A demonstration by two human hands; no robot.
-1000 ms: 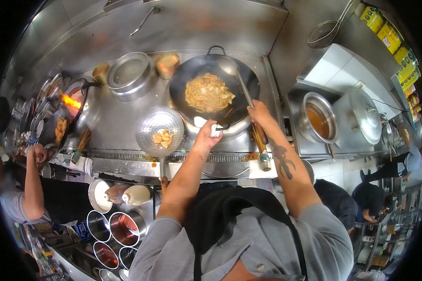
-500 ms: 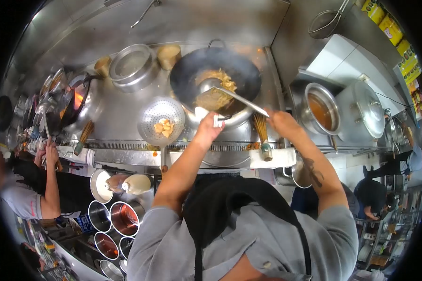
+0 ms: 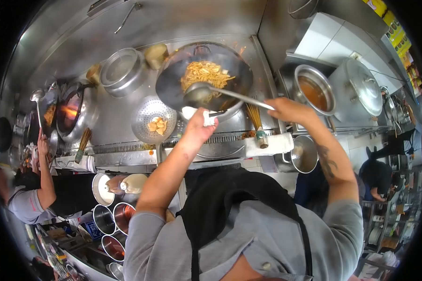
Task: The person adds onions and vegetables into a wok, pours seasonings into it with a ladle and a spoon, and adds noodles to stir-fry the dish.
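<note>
My left hand (image 3: 200,125) is closed on the near edge of the black wok (image 3: 169,77), with a white cloth (image 3: 210,121) bunched between hand and metal. Strips that look like noodles (image 3: 207,72) lie heaped toward the wok's far side. My right hand (image 3: 286,110) grips the end of a long-handled metal ladle (image 3: 241,97). The ladle's round bowl is inside the wok, at the near side of the noodles. Left of the wok sits a perforated strainer (image 3: 145,110) holding pale golden pieces (image 3: 158,125).
A lidded pot (image 3: 122,70) stands back left. To the right are a pot of brown liquid (image 3: 312,93) and a tall lidded stockpot (image 3: 358,91). A bamboo brush (image 3: 255,122) lies by a folded towel (image 3: 269,145). A co-worker (image 3: 35,194) works at a flaming wok on the left.
The wok has tipped up at its far side, and the noodles have gathered farther back. The ladle's bowl has moved nearer and left. The view has shifted slightly.
</note>
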